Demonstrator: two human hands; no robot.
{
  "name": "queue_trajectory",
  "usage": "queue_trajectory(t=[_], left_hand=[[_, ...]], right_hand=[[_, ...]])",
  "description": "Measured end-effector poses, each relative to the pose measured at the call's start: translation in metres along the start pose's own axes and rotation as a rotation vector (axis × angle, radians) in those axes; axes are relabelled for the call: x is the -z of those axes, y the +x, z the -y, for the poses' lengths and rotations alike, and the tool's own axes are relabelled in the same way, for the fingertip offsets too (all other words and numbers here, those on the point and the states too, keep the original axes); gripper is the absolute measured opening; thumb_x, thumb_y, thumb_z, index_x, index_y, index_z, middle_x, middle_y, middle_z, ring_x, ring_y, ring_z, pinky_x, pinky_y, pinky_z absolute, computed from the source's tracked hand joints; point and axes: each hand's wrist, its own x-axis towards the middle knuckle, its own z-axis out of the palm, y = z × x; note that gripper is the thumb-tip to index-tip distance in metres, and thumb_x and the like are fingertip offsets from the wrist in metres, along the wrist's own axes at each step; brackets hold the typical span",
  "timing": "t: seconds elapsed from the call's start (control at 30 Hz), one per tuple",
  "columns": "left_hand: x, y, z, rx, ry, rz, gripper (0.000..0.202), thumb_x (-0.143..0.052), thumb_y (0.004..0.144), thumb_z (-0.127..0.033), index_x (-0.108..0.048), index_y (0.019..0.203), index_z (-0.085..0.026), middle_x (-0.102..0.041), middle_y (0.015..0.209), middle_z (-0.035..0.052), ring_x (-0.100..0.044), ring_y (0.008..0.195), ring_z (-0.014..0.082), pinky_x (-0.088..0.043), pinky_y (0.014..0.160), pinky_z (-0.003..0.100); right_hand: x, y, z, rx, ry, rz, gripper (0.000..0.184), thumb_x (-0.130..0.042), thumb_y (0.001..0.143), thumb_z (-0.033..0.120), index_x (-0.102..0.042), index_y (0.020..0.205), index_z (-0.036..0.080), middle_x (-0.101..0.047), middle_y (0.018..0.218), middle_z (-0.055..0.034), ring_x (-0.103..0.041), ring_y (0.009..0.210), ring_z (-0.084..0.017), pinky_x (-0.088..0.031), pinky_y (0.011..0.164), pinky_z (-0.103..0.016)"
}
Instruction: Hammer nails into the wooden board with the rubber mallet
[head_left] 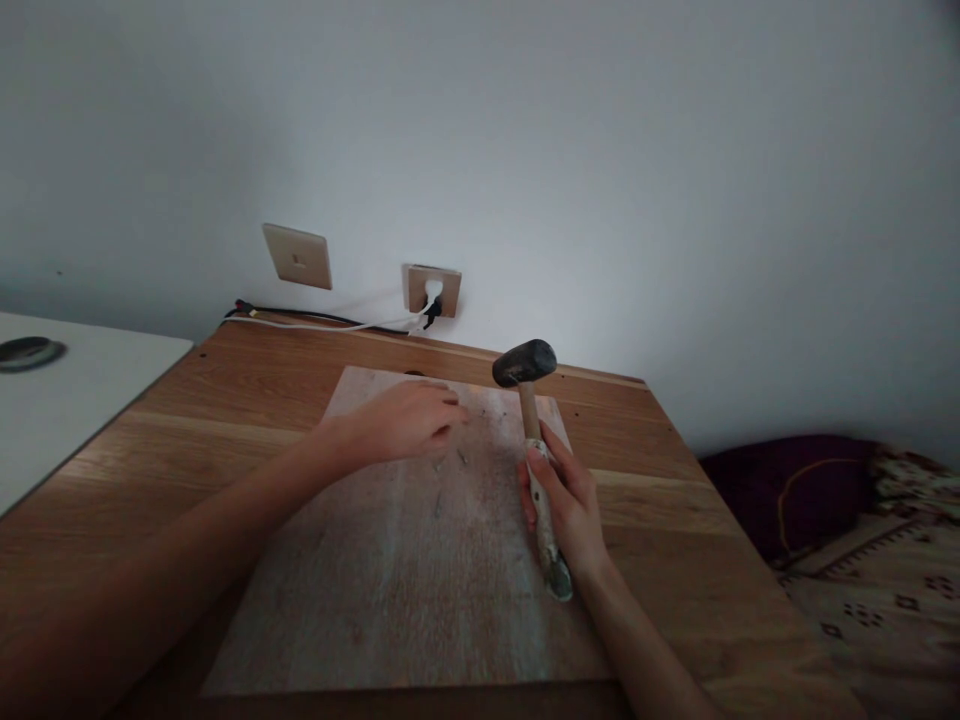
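Note:
A pale, worn wooden board (420,580) lies flat on the wooden table. In my right hand (576,500) is a hammer (525,364) with a stubby black head, its fingers wrapped around the paint-worn handle. The head is raised toward the board's far right corner. My left hand (409,420) hovers over or rests on the far part of the board, fingers curled and drawn together. Whatever its fingertips may pinch is hidden or too small to name. Several small nail-like bits (462,458) show on the board between the hands.
The wooden table (645,570) meets a white wall behind. A wall socket (444,290) holds plugs, and cables (322,323) run along the table's back edge. At left is a white surface (97,390); patterned fabric (885,600) lies beyond the right edge.

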Motion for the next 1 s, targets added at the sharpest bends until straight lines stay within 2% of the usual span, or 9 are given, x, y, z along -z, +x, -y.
queue_trajectory(t=[0.13,0.23,0.33,0.4,0.5,0.6,0.7,0.83,1.0], left_hand=[[-0.002,-0.001,-0.015,-0.113,-0.092,0.065,0.020,-0.063,0.094,-0.009,-0.074,0.104,-0.021,-0.079,0.109,0.0036,-0.072,0.106,0.0224,-0.052,0.090,0.033],[-0.015,0.001,-0.033,-0.125,-0.033,0.071,0.020,-0.060,0.095,-0.006,-0.074,0.090,-0.019,-0.079,0.096,0.0047,-0.073,0.096,0.0220,-0.052,0.088,0.033],[-0.021,0.005,-0.039,-0.132,0.029,0.075,0.021,-0.059,0.096,-0.006,-0.073,0.088,-0.018,-0.077,0.089,0.0056,-0.073,0.090,0.0226,-0.053,0.085,0.034],[-0.018,0.006,-0.031,-0.125,-0.008,0.060,0.019,-0.058,0.096,-0.008,-0.074,0.094,-0.019,-0.077,0.093,0.0057,-0.072,0.092,0.0227,-0.053,0.085,0.033],[-0.011,0.002,-0.002,-0.030,-0.209,-0.019,0.020,-0.060,0.095,-0.013,-0.075,0.105,-0.021,-0.078,0.102,0.0049,-0.072,0.097,0.0209,-0.053,0.087,0.031],[-0.012,-0.008,0.035,0.238,-0.456,-0.188,0.016,-0.062,0.093,-0.020,-0.076,0.101,-0.021,-0.078,0.097,0.0027,-0.071,0.089,0.0177,-0.054,0.084,0.029],[-0.022,-0.020,0.058,0.424,-0.589,-0.252,0.012,-0.065,0.088,-0.024,-0.075,0.093,-0.020,-0.078,0.091,0.0020,-0.070,0.083,0.0167,-0.053,0.079,0.027],[-0.034,-0.024,0.060,0.435,-0.671,-0.211,0.013,-0.068,0.086,-0.029,-0.075,0.091,-0.020,-0.077,0.085,0.0011,-0.068,0.076,0.0151,-0.051,0.073,0.026],[-0.034,-0.023,0.056,0.434,-0.668,-0.217,0.010,-0.065,0.084,-0.025,-0.073,0.088,-0.019,-0.074,0.081,0.0001,-0.065,0.073,0.0136,-0.050,0.071,0.024]], right_hand=[[-0.002,-0.001,0.001,-0.025,0.007,-0.012,0.071,-0.070,0.093,0.056,-0.056,0.154,0.022,-0.059,0.065,0.0072,-0.046,0.036,-0.008,-0.040,0.031,-0.019],[-0.004,-0.002,0.001,-0.024,0.002,-0.008,0.072,-0.071,0.093,0.056,-0.057,0.154,0.021,-0.059,0.065,0.0073,-0.046,0.037,-0.008,-0.040,0.032,-0.019],[-0.004,-0.002,0.000,-0.026,0.005,-0.008,0.071,-0.071,0.092,0.056,-0.058,0.153,0.022,-0.060,0.066,0.0070,-0.047,0.037,-0.008,-0.039,0.032,-0.019],[-0.004,-0.003,0.000,-0.030,0.006,-0.010,0.071,-0.071,0.092,0.056,-0.057,0.153,0.022,-0.059,0.066,0.0072,-0.046,0.037,-0.008,-0.038,0.031,-0.019],[-0.003,-0.003,0.000,-0.016,-0.009,0.004,0.070,-0.069,0.094,0.056,-0.057,0.154,0.022,-0.058,0.065,0.0073,-0.045,0.038,-0.008,-0.039,0.033,-0.019],[-0.004,-0.004,0.002,-0.031,-0.014,0.017,0.071,-0.069,0.095,0.056,-0.056,0.155,0.021,-0.058,0.066,0.0072,-0.046,0.039,-0.008,-0.040,0.034,-0.019],[-0.005,-0.004,0.003,-0.070,-0.013,0.013,0.076,-0.070,0.093,0.058,-0.054,0.156,0.020,-0.058,0.068,0.0068,-0.047,0.039,-0.008,-0.040,0.032,-0.020],[-0.007,-0.005,0.005,-0.048,-0.028,0.029,0.074,-0.069,0.092,0.059,-0.056,0.154,0.020,-0.059,0.069,0.0062,-0.048,0.040,-0.008,-0.040,0.033,-0.019],[-0.007,-0.006,0.005,-0.049,-0.069,0.040,0.072,-0.068,0.093,0.058,-0.057,0.154,0.021,-0.059,0.069,0.0059,-0.047,0.040,-0.008,-0.040,0.034,-0.020]])
